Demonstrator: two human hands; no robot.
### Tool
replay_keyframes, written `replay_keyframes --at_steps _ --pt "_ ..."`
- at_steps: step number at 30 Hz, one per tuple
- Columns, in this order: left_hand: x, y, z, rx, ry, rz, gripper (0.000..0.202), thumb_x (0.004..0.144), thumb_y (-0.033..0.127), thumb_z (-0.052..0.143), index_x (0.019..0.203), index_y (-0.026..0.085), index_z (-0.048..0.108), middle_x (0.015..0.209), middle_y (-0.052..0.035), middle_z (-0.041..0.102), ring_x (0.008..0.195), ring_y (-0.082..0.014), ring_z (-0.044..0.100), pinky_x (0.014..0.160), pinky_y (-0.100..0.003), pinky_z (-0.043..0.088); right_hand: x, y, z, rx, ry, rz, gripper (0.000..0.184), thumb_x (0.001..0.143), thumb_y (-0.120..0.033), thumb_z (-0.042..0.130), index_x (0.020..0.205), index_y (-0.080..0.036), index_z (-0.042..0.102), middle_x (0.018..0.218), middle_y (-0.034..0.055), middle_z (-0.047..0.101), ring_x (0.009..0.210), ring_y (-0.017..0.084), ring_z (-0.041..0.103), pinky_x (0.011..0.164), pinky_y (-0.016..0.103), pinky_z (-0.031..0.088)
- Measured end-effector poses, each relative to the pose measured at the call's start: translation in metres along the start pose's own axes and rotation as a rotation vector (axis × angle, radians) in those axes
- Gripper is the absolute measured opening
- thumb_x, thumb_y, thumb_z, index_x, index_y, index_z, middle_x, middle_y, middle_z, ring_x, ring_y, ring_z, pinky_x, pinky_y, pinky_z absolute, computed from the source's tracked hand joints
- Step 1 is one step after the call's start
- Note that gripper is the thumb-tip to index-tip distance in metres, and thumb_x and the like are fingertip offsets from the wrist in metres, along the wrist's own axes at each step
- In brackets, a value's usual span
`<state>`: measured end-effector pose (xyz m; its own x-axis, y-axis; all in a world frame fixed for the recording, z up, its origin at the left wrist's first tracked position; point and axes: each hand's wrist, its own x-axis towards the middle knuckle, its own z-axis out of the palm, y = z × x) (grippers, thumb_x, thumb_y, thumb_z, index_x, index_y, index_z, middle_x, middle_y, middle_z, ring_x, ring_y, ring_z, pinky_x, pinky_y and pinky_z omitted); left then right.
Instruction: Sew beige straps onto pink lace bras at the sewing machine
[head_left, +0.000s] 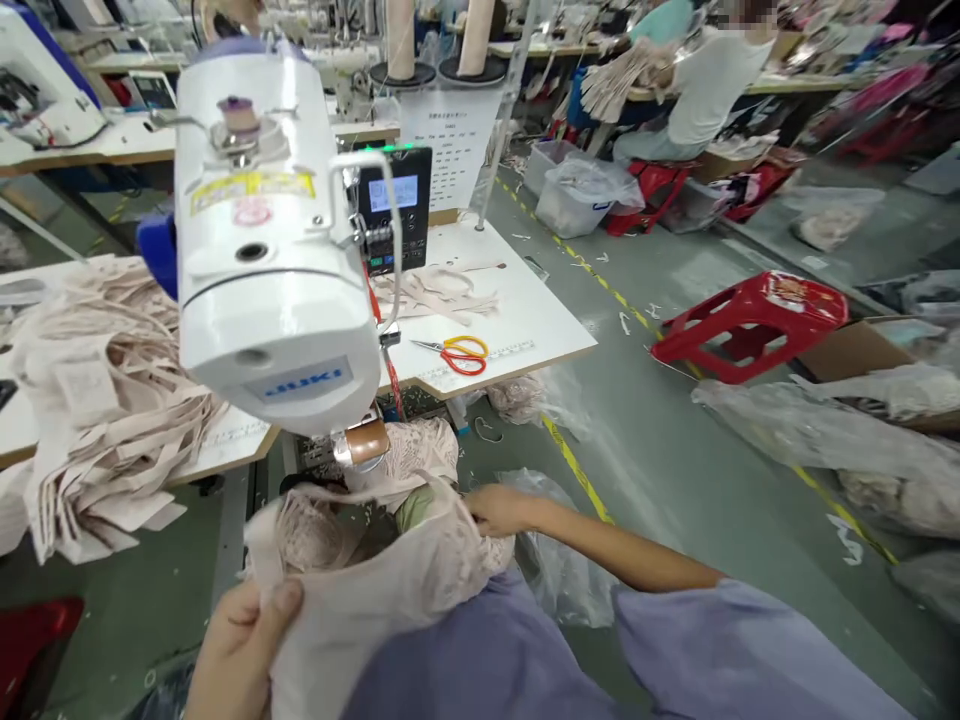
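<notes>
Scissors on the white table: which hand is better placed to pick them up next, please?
Probably the right hand. In the head view, it appears nearer the scissors, though it is at the pale garment's edge. The left hand is farther away, pinching the garment's other side.

From where I stand the garment (375, 590) is a pale pinkish beige, plain in the panel and lacy at the cups, against the wearer's lavender sleeve (712, 640), with the pile of strips (120, 400) in much the same beige. The sewing machine (289, 250) is white with blue lettering (306, 382), a yellow label (251, 190) and a pink stamp (253, 211), beside a black control panel (416, 225) with a pale blue screen (395, 193). I see scissors (444, 350) with one yellow-orange handle and one red on the white table (525, 305), a red stool (787, 292), and yellow tape (579, 470) with dark marks striping the grey-green floor (652, 450).
</notes>
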<state>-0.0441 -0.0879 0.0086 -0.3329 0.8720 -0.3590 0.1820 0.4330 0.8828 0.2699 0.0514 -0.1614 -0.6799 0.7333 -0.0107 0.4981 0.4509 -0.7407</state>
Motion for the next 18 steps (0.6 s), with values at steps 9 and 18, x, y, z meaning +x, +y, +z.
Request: replay_keyframes --at_steps 9,18 --pt "0.117 -0.007 0.013 0.583 0.218 0.179 0.044 0.072 0.051 0.066 0.094 0.013 0.07 0.094 -0.0185 0.071 0.102 -0.043 0.064 0.08 -0.047 0.052 -0.025 -0.035 -0.038 0.222 -0.149 0.208 0.045 0.092 -0.054 0.05 0.066 -0.018 0.054 0.057 -0.0051 0.04 0.056 0.01 0.041 0.051 0.021 0.029" --pt "0.067 -0.033 0.141 0.161 -0.841 0.053 0.055 0.083 0.071 0.05 0.065 0.019 0.047 0.061 0.003 0.039 0.06 -0.0129 0.039 0.057 -0.025 0.034 0.137 -0.05 -0.11 0.116 0.118 0.147 0.027 0.094 -0.04 0.053 0.09 -0.017 0.067 0.084 0.0044 0.064 0.078 0.017 0.055 0.072 0.028 0.043"
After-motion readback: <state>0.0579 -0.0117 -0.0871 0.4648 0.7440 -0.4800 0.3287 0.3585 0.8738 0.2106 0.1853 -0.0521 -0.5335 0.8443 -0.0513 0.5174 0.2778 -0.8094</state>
